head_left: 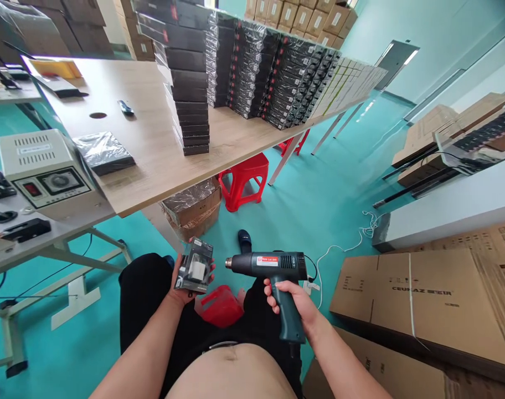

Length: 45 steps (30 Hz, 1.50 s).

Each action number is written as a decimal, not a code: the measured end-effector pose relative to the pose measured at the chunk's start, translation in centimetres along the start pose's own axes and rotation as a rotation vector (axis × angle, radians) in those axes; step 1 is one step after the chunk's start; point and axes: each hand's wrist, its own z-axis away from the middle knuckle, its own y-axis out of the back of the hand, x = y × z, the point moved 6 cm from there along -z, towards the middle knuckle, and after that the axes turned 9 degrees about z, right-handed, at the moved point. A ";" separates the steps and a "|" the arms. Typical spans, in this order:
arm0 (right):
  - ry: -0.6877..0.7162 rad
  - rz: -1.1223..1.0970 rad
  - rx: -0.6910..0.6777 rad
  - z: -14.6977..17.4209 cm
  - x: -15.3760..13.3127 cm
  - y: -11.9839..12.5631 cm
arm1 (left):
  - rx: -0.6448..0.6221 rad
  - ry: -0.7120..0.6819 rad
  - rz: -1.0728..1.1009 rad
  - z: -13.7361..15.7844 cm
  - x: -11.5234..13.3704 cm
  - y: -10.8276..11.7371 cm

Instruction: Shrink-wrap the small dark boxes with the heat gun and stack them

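My left hand (181,280) is wrapped round a small dark box (195,266) with a pale picture or label on its face and a shiny surface. In my right hand (294,296) is a dark green heat gun (273,265), gripped by its handle with the fingers closed. Its metal nozzle points left at the box, a short gap away from it. Both are held over my lap. Between my legs part of a red plastic stool (221,306) shows.
A wooden table (148,183) ahead carries tall stacks of black boxes (252,72) and one film-wrapped flat box (103,152). A beige machine (45,172) stands at left. Red stool (246,177) and wrapped carton (194,205) sit below. Large cartons (385,293) and a white cable (339,247) lie right.
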 end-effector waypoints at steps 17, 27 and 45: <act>0.027 -0.174 -0.066 -3.0 -0.5 -2.1 | -0.009 0.111 -0.022 0.4 -1.3 -0.6; 0.064 0.123 -0.181 -2.4 -2.0 -6.5 | 0.164 0.121 -0.057 0.3 -1.2 0.3; 0.090 0.617 -0.314 -0.9 -3.8 -10.2 | 0.216 0.004 -0.034 -0.8 0.4 2.7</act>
